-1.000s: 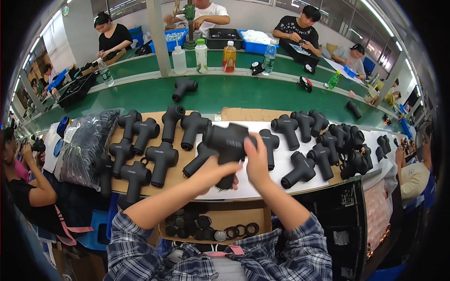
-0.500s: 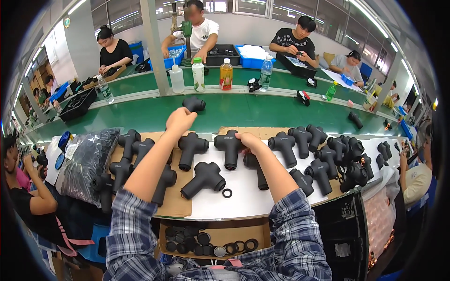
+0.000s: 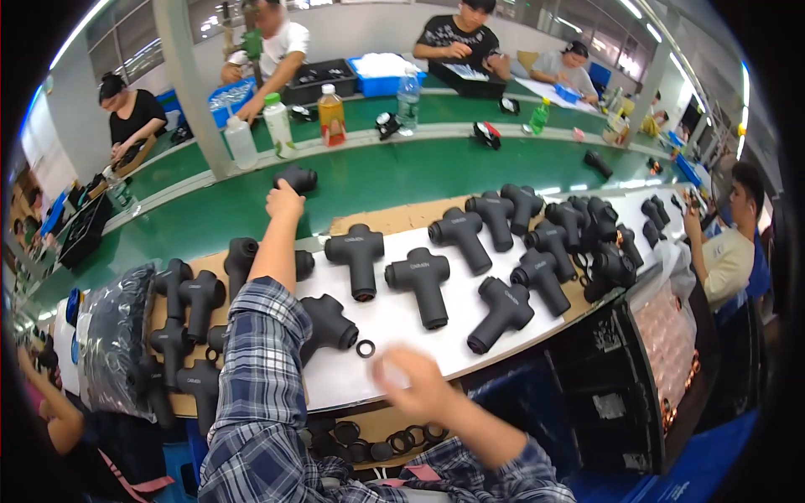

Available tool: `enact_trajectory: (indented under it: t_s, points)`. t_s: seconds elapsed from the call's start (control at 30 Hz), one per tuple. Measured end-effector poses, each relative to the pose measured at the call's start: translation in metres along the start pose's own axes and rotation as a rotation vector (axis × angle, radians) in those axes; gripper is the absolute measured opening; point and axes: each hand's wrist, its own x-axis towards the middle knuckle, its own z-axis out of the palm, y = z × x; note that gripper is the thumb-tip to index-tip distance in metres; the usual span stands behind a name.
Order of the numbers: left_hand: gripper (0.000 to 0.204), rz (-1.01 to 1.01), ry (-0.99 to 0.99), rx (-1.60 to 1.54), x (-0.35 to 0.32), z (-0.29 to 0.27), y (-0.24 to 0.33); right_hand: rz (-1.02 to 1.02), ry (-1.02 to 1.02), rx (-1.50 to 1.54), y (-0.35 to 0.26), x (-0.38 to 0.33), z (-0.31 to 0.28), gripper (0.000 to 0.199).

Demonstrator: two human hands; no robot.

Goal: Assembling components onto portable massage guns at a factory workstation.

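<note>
My left hand reaches to the green belt, its fingers closed around the handle of a black T-shaped massage gun. My right hand hangs over the table's near edge, smeared by motion, so its fingers do not show clearly. Close to it on the white sheet lies a small black ring, beside a tilted massage gun. Two more massage guns, one upright on the sheet's far side and one in the middle, lie beyond my right hand.
Several massage guns crowd the table's right and left sides, near a clear plastic bag. A cardboard box of black caps and rings sits below the edge. Bottles line the ledge beyond the green belt; co-workers sit behind.
My right hand has left the massage gun it was touching and come back toward me. My left hand stays on its massage gun at the belt. The view has turned and tilted.
</note>
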Motion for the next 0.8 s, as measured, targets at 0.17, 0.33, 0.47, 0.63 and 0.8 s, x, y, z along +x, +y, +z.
enact_trajectory:
  t_s: [0.17,0.33,0.47,0.63,0.8]
  points:
    - [0.045,0.063,0.121,-0.147,0.013,0.008,-0.008,0.313,-0.453,0.129,-0.007,-0.124,0.007,0.013]
    - [0.039,-0.334,-0.289,-1.328,0.023,-0.031,0.03,0.216,-0.287,-0.347,0.003,-0.165,0.025,0.024]
    - [0.04,-0.226,-0.491,-1.556,-0.017,-0.087,0.025,0.429,-0.279,-0.702,0.028,-0.145,-0.005,0.026]
    - [0.041,0.095,-0.85,-1.893,-0.154,-0.156,0.019,0.58,-0.639,-0.868,0.027,-0.144,0.001,0.032]
    - [0.047,0.21,-1.061,-1.673,-0.284,-0.176,0.001,0.635,-0.687,-0.868,0.05,-0.162,0.009,0.03]
